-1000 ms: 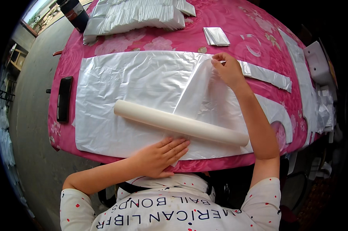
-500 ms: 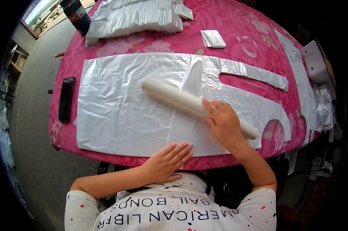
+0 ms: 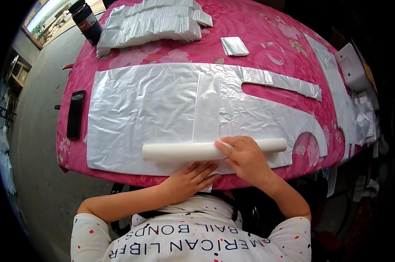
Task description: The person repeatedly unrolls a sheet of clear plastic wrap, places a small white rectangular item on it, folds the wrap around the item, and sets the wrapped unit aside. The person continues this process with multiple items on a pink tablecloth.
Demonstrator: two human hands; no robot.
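Observation:
A large white plastic bag (image 3: 140,105) with cut-out handles on its right lies flat and creased on the table. Across its middle runs a narrow band of whitish film (image 3: 206,105). My right hand (image 3: 245,159) is wrapped round a long white tube (image 3: 180,151), which lies crosswise over the near part of the bag and the band. At the bag's near edge my left hand (image 3: 192,178) rests flat, fingers stretched out, just below the tube. The tube hides the band's lower part.
A pink floral cloth (image 3: 237,19) covers the table. At the back are a heap of folded plastic bags (image 3: 149,26), a small folded bag (image 3: 234,46) and a dark bottle (image 3: 86,22). A black phone (image 3: 75,114) lies left; another plastic bag (image 3: 333,74) and a white container (image 3: 352,65) stand right.
My right hand has brought the tube nearer to me and swung it from slanting to almost level. The film band now lies flatter and straighter. My left hand stays at the near edge.

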